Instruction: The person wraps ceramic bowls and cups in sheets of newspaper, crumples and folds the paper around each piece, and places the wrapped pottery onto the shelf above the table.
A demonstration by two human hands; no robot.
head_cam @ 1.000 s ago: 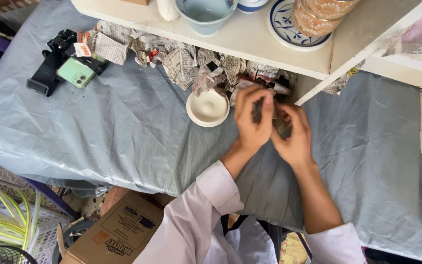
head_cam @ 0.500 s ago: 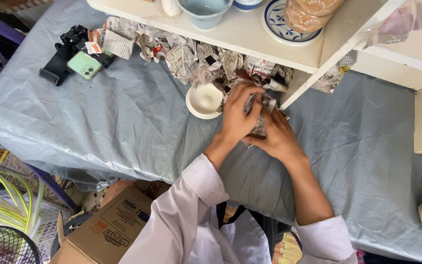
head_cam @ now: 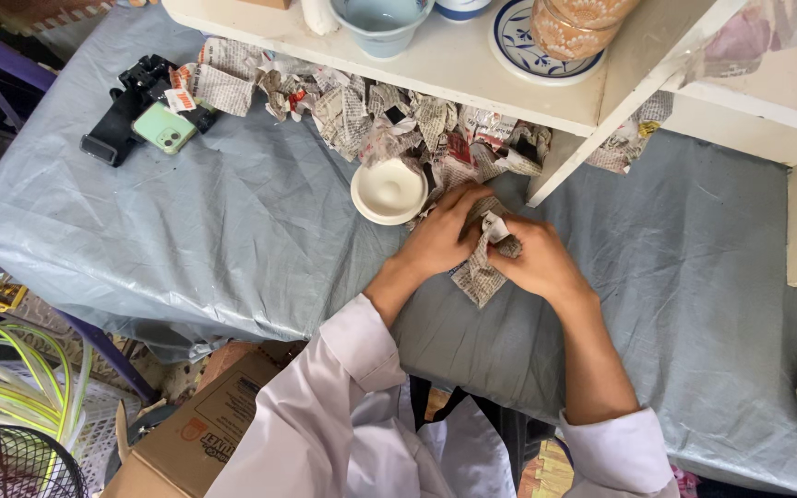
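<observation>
A table under a wrinkled grey cloth (head_cam: 232, 231) fills the view, with a white shelf (head_cam: 472, 69) above it holding a cup (head_cam: 380, 17) and a patterned plate (head_cam: 532, 51). Crumpled newspaper (head_cam: 398, 120) lies under the shelf, beside a white bowl (head_cam: 387, 191). A cardboard box (head_cam: 205, 433) sits on the floor. The left hand (head_cam: 443, 242) and right hand (head_cam: 539, 263) both curl closed around a newspaper-wrapped bundle (head_cam: 481, 267), held just above the cloth near the bowl; its long axis runs up-down in view, loose end pointing toward the person
</observation>
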